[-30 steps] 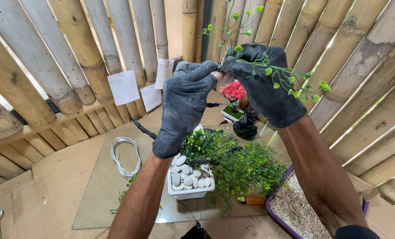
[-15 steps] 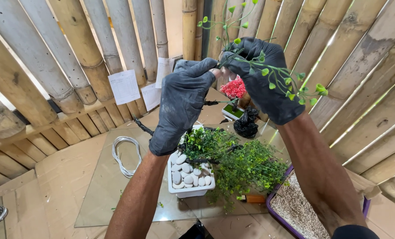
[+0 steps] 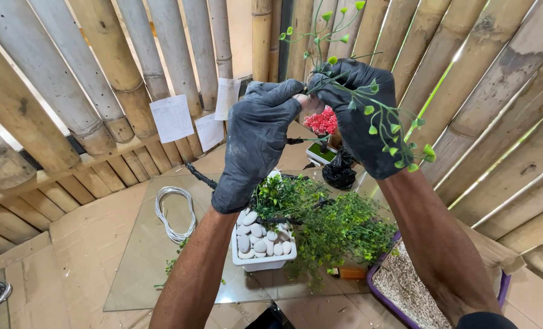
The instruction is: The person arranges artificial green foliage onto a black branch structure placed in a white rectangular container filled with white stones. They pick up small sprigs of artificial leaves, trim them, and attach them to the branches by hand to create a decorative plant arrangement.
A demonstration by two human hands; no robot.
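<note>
Both my hands wear dark gloves and are raised together in front of the bamboo wall. My right hand [image 3: 360, 119] is closed around a thin artificial sprig [image 3: 381, 116] with small green leaves that arches over its back. My left hand [image 3: 256, 143] meets it at the fingertips, pinching the same sprig's stem. Below them stands a white rectangular pot [image 3: 262, 244] filled with white pebbles, from which a leafy green artificial bonsai [image 3: 329, 222] spreads to the right.
The pot rests on a glass sheet [image 3: 143, 256] over cardboard, beside a coil of white wire [image 3: 174, 213]. A small red-flowered plant [image 3: 322, 122] and a black bag [image 3: 339, 170] stand behind. A purple tray of gravel [image 3: 405, 286] lies right. Paper sheets [image 3: 171, 119] hang on the bamboo.
Both hands stay joined on the sprig and have shifted slightly; the sprig's tip now points more upward. The view has moved a little.
</note>
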